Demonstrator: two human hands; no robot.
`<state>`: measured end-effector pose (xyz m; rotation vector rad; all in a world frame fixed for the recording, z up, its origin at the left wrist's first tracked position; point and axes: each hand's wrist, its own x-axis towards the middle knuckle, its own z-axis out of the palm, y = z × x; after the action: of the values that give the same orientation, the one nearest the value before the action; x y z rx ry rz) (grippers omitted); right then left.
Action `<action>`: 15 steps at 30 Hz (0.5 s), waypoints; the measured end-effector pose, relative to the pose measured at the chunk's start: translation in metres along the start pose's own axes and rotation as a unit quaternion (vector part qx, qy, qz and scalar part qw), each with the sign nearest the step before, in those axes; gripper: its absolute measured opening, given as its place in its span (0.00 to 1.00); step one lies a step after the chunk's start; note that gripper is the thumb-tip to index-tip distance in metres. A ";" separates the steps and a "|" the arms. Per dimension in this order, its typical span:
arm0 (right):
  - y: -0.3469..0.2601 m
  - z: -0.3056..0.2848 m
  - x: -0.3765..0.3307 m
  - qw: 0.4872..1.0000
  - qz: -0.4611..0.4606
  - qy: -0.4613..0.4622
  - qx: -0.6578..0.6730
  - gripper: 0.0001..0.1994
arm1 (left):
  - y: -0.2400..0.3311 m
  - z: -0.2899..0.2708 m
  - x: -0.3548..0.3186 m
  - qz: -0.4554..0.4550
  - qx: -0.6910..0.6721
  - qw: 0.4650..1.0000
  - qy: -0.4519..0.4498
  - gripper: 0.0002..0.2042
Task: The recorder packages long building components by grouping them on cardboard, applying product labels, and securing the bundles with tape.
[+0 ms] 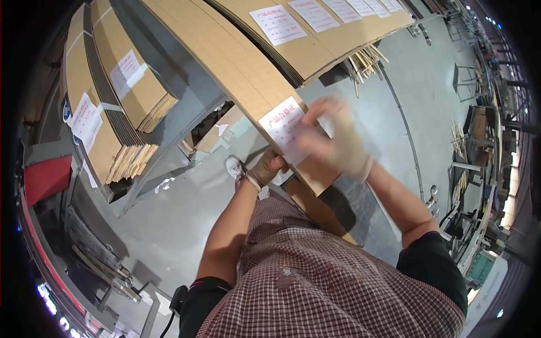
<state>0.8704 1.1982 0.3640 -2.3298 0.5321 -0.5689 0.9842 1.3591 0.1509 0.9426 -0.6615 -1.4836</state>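
A long brown cardboard strip (pixel 248 67) runs from the far left toward my waist. Near its close end lies a white paper label (pixel 282 123) with red print. My left hand (pixel 266 169), in a glove that leaves the fingertips bare, grips the strip's left edge just below the label, thumb against the side. Over the label's right edge hovers my gloved right hand (pixel 338 138), smeared by motion. Whether its fingers touch or pinch the paper cannot be made out.
Bundled cardboard stacks (pixel 107 101) with labels and white straps rest on a rack at the left. Labelled cardboard (pixel 332 34) lies at the far right, with thin wooden sticks (pixel 365 63) beneath. A cable (pixel 401 107) crosses the grey floor. A red panel (pixel 49 179) stands at the left.
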 end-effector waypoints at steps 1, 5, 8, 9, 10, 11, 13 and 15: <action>-0.018 0.011 -0.007 0.996 -0.068 -0.056 0.011 0.18 | 0.007 -0.006 -0.011 -0.108 0.151 0.983 -0.015 0.42; -0.009 0.021 -0.021 0.990 -0.015 -0.078 -0.113 0.21 | 0.100 0.037 -0.067 -0.050 0.029 0.976 0.211 0.13; -0.016 0.008 -0.021 0.992 -0.017 -0.109 -0.060 0.24 | 0.163 0.085 -0.067 0.075 0.056 0.982 0.161 0.09; -0.012 -0.003 -0.012 0.990 -0.030 -0.137 -0.007 0.26 | 0.169 0.101 -0.046 0.077 0.106 0.978 0.164 0.08; 0.001 -0.021 -0.003 0.971 -0.051 -0.190 0.138 0.28 | 0.159 0.102 -0.022 0.152 0.237 0.947 0.156 0.08; -0.005 -0.032 -0.002 0.884 0.114 -0.210 0.401 0.32 | 0.160 0.110 -0.013 0.092 0.269 0.946 0.153 0.10; -0.024 -0.064 0.023 0.934 0.065 -0.318 0.150 0.32 | 0.150 0.126 0.005 0.205 0.271 0.912 0.231 0.15; -0.025 -0.073 0.028 0.927 0.069 -0.368 0.026 0.24 | 0.151 0.124 0.008 0.226 0.445 0.828 0.255 0.26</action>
<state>0.8603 1.1638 0.4377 -2.2148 0.3029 0.3603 0.9581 1.3159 0.3398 1.6648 -1.1004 -0.3949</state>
